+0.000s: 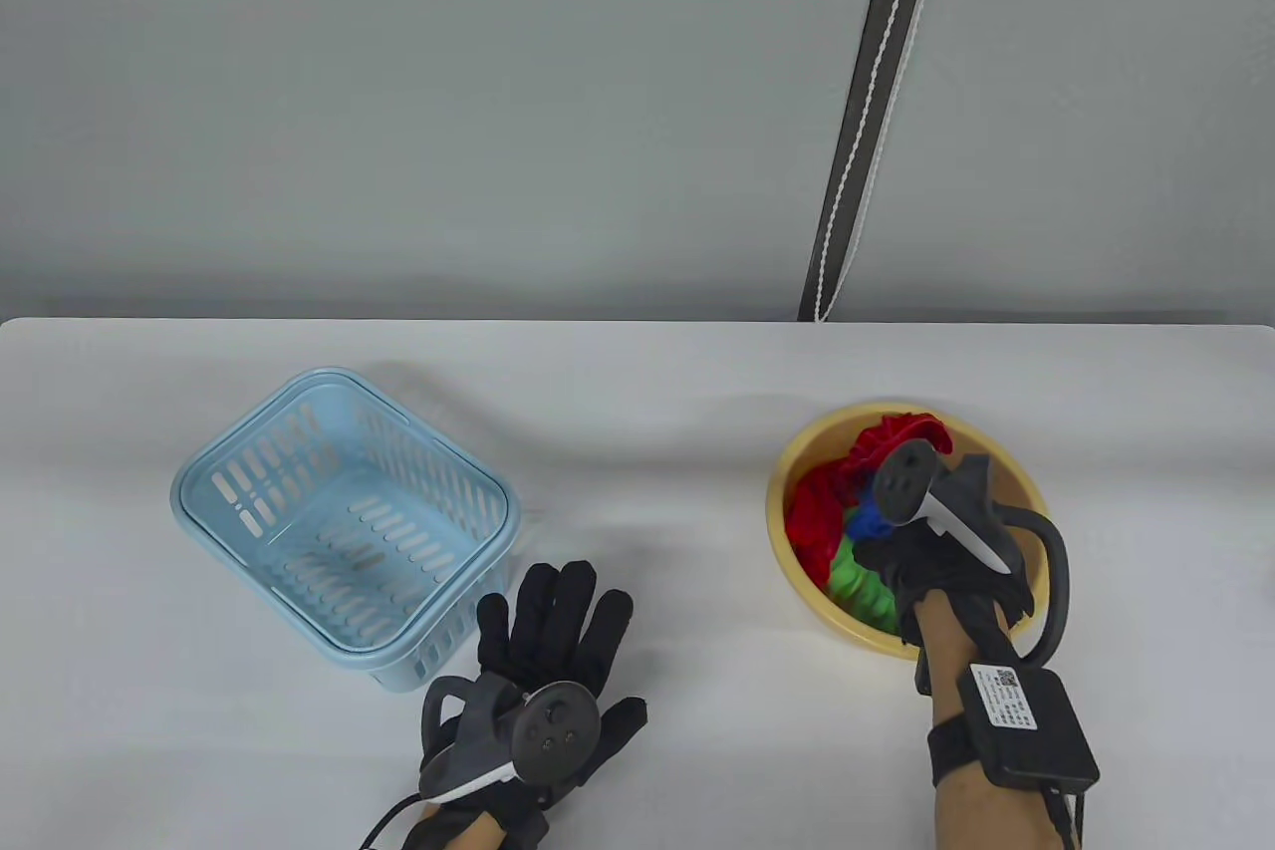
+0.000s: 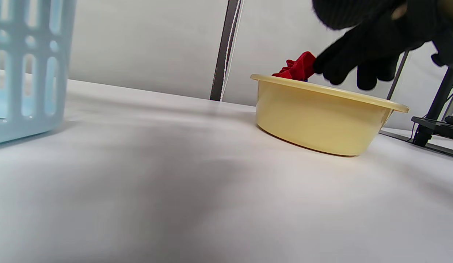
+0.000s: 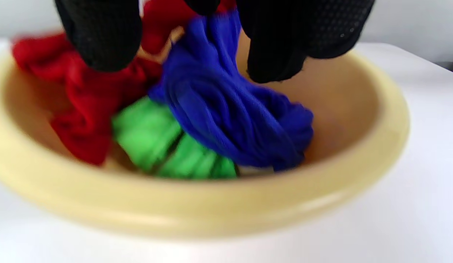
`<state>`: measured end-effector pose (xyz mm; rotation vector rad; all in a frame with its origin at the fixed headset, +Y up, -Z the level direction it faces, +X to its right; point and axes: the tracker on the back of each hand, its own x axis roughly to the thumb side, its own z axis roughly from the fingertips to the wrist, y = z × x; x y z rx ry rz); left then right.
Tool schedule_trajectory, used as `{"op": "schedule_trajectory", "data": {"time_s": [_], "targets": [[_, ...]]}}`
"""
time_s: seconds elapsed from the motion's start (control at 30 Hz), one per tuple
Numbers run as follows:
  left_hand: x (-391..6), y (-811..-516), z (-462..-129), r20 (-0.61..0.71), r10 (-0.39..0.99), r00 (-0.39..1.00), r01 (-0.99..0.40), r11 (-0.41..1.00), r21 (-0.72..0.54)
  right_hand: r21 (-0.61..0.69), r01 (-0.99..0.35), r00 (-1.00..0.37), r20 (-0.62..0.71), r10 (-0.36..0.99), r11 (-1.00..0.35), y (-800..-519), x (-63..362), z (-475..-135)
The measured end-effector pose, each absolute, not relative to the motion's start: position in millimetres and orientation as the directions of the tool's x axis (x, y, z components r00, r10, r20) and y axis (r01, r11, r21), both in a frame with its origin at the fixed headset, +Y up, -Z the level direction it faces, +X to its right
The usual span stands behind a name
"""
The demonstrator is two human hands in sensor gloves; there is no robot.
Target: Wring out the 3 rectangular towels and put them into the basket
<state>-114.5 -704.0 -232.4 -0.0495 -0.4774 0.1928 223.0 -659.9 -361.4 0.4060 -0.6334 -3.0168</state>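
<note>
Surface (image 1: 697, 392): white, matte, rounded far corners, set against a pale grey wall.

Items lying directly on it:
- Basket (image 1: 344, 531): light blue plastic, slotted walls, upright, on the left half (skewed to the surface's edges).
- Bowl (image 1: 797, 471): pale yellow plastic, round, upright, on the right half, well apart from the basket.
- Left hand (image 1: 543, 651): black glove, palm down, fingers (image 1: 558, 596) straight and spread, flat on the surface just beside the basket's near corner.

basket (image 1: 344, 531) left on table (image 1: 637, 392) | bowl (image 1: 797, 471) right | towels (image 1: 832, 511) in bowl
</note>
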Motion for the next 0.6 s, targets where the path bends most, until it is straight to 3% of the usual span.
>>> {"op": "schedule_trajectory", "data": {"time_s": [0.13,0.3,0.47,0.6], "targets": [[-115.1,-704.8,-233.1,0.444,0.198,0.874,-0.170,0.980,-0.102,0.447,0.056,-0.953,-0.244,-0.182,-0.893,-682.3,220.8,-371.2],[-116.3,-703.7,-233.9,0.441,0.205,0.874,-0.179,0.979,-0.101,0.375,0.034,-0.961,-0.242,-0.134,-0.926,-683.7,223.5,-375.6],[-115.3,-703.6,-234.2,0.444,0.205,0.872,-0.175,0.979,-0.108,0.277,-0.087,-0.966,-0.257,0.014,-0.957,-659.1,230.6,-367.2],[-113.6,-703.0,-233.5,0.452,0.202,0.869,-0.171,0.979,-0.107,0.107,-0.284,-0.939,-0.231,0.255,-0.953,-622.6,237.5,-348.5]]}}
